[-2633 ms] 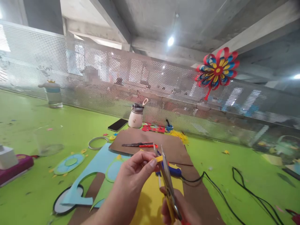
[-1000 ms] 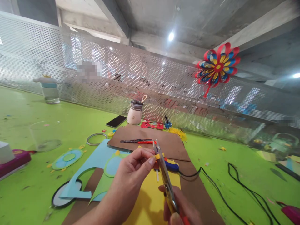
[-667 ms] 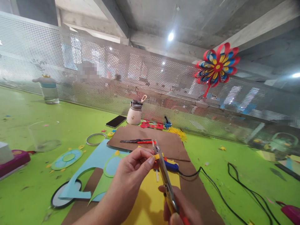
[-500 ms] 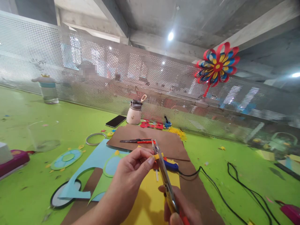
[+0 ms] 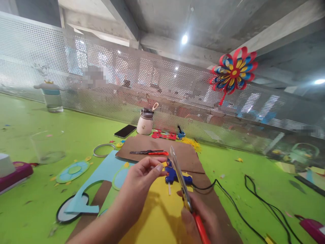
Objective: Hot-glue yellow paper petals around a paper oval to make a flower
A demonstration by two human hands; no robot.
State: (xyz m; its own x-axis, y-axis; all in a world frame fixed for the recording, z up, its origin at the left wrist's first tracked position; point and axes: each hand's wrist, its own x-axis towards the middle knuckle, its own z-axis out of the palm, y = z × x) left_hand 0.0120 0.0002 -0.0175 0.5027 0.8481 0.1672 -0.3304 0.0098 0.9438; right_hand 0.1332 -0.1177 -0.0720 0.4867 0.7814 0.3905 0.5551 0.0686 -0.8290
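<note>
My left hand pinches a small yellow paper scrap between thumb and forefinger, held above a yellow sheet. My right hand grips red-handled scissors, blades together and pointing up and away, now just right of the scrap. A blue glue gun lies on the sheet behind the blades, its black cord trailing right.
Brown card carries a second pair of scissors. Blue and green paper cut-outs lie left. A phone, a small bottle, a clear cup and a perforated metal screen with a paper flower stand behind.
The scissors have come away from the yellow scrap and shifted right and lower. My left hand dropped slightly, still pinching the scrap. The glue gun is now uncovered.
</note>
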